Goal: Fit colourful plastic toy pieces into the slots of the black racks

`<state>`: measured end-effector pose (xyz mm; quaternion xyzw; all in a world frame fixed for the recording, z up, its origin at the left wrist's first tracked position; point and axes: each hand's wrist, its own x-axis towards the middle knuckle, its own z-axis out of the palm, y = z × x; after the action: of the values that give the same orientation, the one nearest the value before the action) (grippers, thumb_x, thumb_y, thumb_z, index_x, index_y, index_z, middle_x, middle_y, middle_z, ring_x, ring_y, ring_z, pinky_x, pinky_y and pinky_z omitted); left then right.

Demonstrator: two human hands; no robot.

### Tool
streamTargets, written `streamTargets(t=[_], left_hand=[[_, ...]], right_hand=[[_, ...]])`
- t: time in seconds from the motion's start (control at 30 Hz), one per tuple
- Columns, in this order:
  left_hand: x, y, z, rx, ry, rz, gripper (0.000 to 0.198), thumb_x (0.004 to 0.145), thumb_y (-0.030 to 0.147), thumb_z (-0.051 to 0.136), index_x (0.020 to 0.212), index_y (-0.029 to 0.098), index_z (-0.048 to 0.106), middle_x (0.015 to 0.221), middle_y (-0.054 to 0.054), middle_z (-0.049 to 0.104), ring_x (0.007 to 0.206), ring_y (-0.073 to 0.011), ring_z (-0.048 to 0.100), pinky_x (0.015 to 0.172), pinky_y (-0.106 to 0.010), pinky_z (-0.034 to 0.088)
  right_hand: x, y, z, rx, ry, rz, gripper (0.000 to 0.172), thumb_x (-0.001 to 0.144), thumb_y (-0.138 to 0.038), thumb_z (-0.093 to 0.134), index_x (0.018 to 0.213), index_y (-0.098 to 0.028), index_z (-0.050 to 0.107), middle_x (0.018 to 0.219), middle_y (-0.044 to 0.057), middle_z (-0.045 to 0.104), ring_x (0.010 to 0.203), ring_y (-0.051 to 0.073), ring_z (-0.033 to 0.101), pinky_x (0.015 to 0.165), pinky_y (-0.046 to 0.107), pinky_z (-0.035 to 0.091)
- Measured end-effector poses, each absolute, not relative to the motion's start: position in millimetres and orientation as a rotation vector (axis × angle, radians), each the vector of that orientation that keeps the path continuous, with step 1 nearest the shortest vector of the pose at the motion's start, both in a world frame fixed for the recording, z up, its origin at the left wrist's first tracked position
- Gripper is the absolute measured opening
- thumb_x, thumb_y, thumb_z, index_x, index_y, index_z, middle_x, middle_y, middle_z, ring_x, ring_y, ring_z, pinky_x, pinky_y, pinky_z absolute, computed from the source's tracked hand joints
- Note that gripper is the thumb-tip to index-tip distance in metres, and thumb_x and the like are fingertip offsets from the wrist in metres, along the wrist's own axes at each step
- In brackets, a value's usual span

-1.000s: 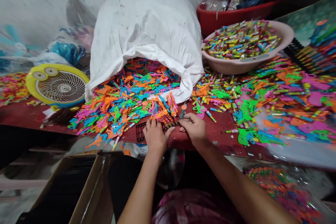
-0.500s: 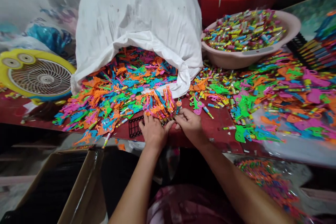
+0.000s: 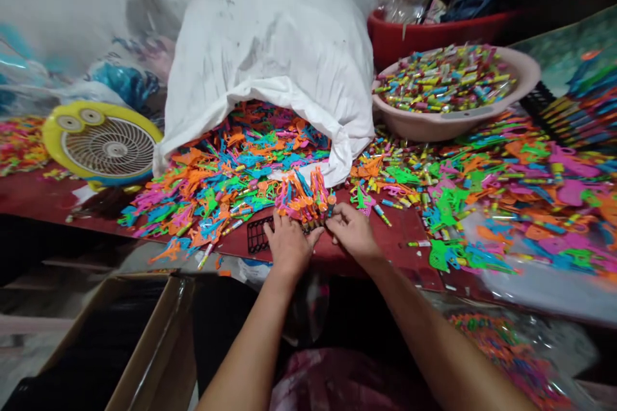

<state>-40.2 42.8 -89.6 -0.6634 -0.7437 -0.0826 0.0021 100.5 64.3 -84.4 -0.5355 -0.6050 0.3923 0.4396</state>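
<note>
Near the front edge of the red tabletop (image 3: 405, 237), two bare hands work close together over a black plastic grid rack (image 3: 258, 237). Its bare cells show at nine o'clock from the left hand (image 3: 290, 245), and a row of slim orange, blue and pink plastic toys (image 3: 303, 198) stands packed at twelve o'clock, leaning against one another. The left hand lies palm down at the foot of this row, thumb spread away from the fingers toward two o'clock; I cannot tell whether its grip holds anything. The right hand (image 3: 353, 231), at three o'clock from the left, has thumb and forefinger pressed together, pinching the lower end of a blue plastic toy with an orange disc (image 3: 331, 200) at the row's end.

Toward twelve bulges a large white cloth sack (image 3: 270, 38), its mouth spilling a multicoloured heap of loose plastic toys (image 3: 193, 196) toward ten. Farther out at ten sits a yellow-and-blue plastic fan with two round eyes (image 3: 116, 149). Between one and two, a pale pink plastic basin (image 3: 424, 126) is piled with small bright tubes (image 3: 448, 80), and a red plastic basin (image 3: 395, 42) stands behind it. More mixed toys (image 3: 530, 186) spread out at three. Below the tabletop, an open brown cardboard box (image 3: 157, 343) holding black items (image 3: 106, 340) sits at eight.
</note>
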Motion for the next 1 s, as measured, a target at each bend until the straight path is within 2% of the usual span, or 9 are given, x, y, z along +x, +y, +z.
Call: streamTargets(t=[0.1,0.2,0.3,0.43,0.53,0.67,0.77,0.87,1.0], left_hand=[[-37.8,44.2,-89.9,-2.045,-2.382,-0.307,0.083,0.082,0.074,0.045,0.122,0.005,0.065,0.14,-0.026,0.053,0.141,-0.0417,0.034,0.111,-0.064,0.029],[-35.2,46.8,-93.3,-2.009,-2.374,-0.305,0.087,0.08,0.077,0.043,0.121,0.004,0.066,0.137,-0.027,0.055,0.141,-0.0429,0.033,0.112,-0.066,0.027],[-35.2,48.9,-95.7,-2.027,-2.342,-0.249,0.087,0.084,0.076,0.037,0.122,0.004,0.066,0.137,-0.027,0.055,0.141,-0.0429,0.033,0.111,-0.067,0.026],[-35.6,50.9,-95.2,-2.029,-2.332,-0.178,0.087,0.088,0.074,0.029,0.122,0.004,0.066,0.138,-0.028,0.054,0.14,-0.0427,0.035,0.111,-0.067,0.027],[-32.8,52.2,-92.9,-2.027,-2.326,-0.155,0.085,0.091,0.071,0.026,0.122,0.004,0.067,0.135,-0.029,0.056,0.138,-0.043,0.037,0.109,-0.068,0.028],[-27.6,52.8,-89.1,-2.034,-2.348,-0.137,0.081,0.092,0.069,0.027,0.123,0.006,0.067,0.133,-0.028,0.058,0.136,-0.0426,0.039,0.109,-0.069,0.028],[-26.6,51.4,-88.4,-2.055,-2.33,-0.149,0.081,0.09,0.072,0.03,0.121,0.007,0.067,0.136,-0.027,0.055,0.138,-0.0426,0.037,0.11,-0.07,0.025],[-27.6,50.0,-90.4,-2.06,-2.321,-0.172,0.083,0.086,0.075,0.032,0.117,0.008,0.069,0.135,-0.027,0.056,0.139,-0.0435,0.035,0.109,-0.072,0.024],[-26.7,50.7,-92.2,-2.028,-2.346,-0.195,0.088,0.084,0.078,0.03,0.119,0.008,0.067,0.137,-0.027,0.055,0.14,-0.0436,0.034,0.109,-0.072,0.025]], right_hand=[[105.8,70.2,-82.6,-1.34,-1.535,1.231,0.011,0.076,-0.03,0.052,0.069,-0.022,0.05,0.044,-0.008,0.048,0.035,0.01,0.044,0.039,0.02,0.029],[108.4,72.6,-83.6,-1.291,-1.694,1.1,0.014,0.074,-0.023,0.049,0.062,-0.022,0.043,0.044,-0.008,0.047,0.037,0.009,0.046,0.041,0.019,0.028],[111.0,74.7,-85.2,-1.25,-1.742,1.027,0.016,0.075,-0.025,0.052,0.061,-0.022,0.045,0.047,-0.006,0.05,0.04,0.009,0.048,0.043,0.02,0.03],[111.2,78.6,-88.1,-1.257,-1.406,1.426,0.021,0.075,-0.041,0.058,0.075,-0.021,0.057,0.044,-0.006,0.053,0.036,0.012,0.049,0.037,0.021,0.032],[106.5,78.5,-89.9,-1.217,-1.156,1.475,0.031,0.07,-0.047,0.064,0.083,-0.019,0.061,0.045,-0.006,0.055,0.034,0.012,0.047,0.034,0.02,0.03],[102.5,74.8,-91.3,-1.2,-1.141,1.349,0.025,0.075,-0.045,0.06,0.079,-0.02,0.059,0.047,-0.005,0.054,0.037,0.011,0.047,0.038,0.022,0.032],[106.6,74.1,-93.0,-1.268,-1.51,0.955,0.016,0.081,-0.033,0.054,0.07,-0.021,0.055,0.052,-0.002,0.054,0.048,0.013,0.05,0.047,0.023,0.034],[113.5,76.7,-93.8,-1.335,-1.814,0.632,0.011,0.08,-0.021,0.051,0.07,-0.021,0.053,0.063,0.002,0.06,0.058,0.015,0.051,0.054,0.026,0.033],[118.1,78.4,-90.4,-1.379,-1.904,0.663,0.012,0.082,-0.016,0.047,0.072,-0.021,0.051,0.064,0.002,0.058,0.057,0.015,0.05,0.055,0.026,0.031]])
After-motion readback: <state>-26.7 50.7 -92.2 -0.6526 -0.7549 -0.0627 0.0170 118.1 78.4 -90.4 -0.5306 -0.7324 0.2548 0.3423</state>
